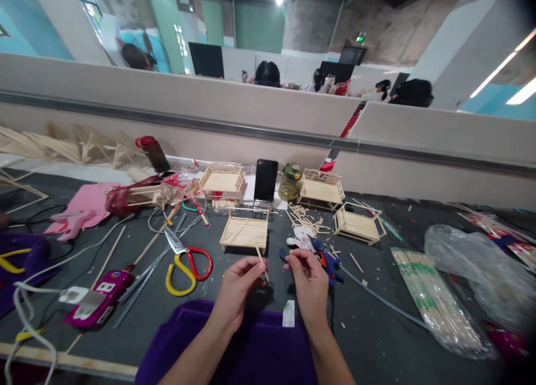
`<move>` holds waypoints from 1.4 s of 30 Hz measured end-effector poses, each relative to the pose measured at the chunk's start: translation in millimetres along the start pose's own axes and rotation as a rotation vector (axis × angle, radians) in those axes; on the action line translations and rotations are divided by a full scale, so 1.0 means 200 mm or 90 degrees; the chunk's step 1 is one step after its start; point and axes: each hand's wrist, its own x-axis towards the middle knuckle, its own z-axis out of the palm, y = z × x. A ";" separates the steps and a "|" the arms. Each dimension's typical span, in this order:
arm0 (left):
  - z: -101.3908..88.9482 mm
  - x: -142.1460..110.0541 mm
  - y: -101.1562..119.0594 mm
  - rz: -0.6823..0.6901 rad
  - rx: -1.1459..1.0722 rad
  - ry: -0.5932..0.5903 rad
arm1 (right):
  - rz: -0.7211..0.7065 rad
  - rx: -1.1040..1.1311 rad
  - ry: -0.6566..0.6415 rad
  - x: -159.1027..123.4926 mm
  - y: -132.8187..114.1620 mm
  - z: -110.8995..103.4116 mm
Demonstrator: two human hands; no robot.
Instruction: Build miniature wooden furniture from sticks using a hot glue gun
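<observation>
My left hand (239, 289) pinches a short thin wooden stick (260, 255) between thumb and fingers. The stick leans in front of a miniature bed (244, 232) made of wooden sticks. To the right, my right hand (309, 282) has thumb and index finger pressed together; whatever is between them is too small to make out. Just behind that hand lies a blue glue gun (330, 264), partly hidden. Loose short sticks (307, 219) are heaped behind it. A purple cloth (234, 346) is under my forearms.
Scissors (180, 256) with yellow and red handles lie left. More stick models (224, 179) stand behind, near a phone (266, 181) on a stand and a green bottle (290, 181). A bagged stick bundle (435, 298) lies right. A magenta device (100, 298) and white cable lie left.
</observation>
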 end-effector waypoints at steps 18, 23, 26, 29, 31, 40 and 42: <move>-0.04 0.03 0.08 -0.029 0.038 -0.048 | -0.148 -0.085 -0.249 -0.08 -0.07 -0.08; -0.04 0.02 0.08 -0.034 0.039 -0.060 | -0.152 -0.086 -0.260 -0.08 -0.07 -0.07; -0.04 0.02 0.09 -0.030 0.036 -0.058 | -0.154 -0.085 -0.262 -0.08 -0.08 -0.07; -0.03 0.02 0.09 -0.030 0.034 -0.054 | -0.152 -0.090 -0.261 -0.08 -0.08 -0.07; -0.03 0.02 0.08 -0.030 0.035 -0.054 | -0.149 -0.093 -0.260 -0.08 -0.08 -0.07; -0.04 0.02 0.08 -0.030 0.028 -0.051 | -0.148 -0.094 -0.265 -0.08 -0.08 -0.07; -0.04 0.02 0.08 -0.029 0.028 -0.050 | -0.149 -0.093 -0.264 -0.08 -0.08 -0.07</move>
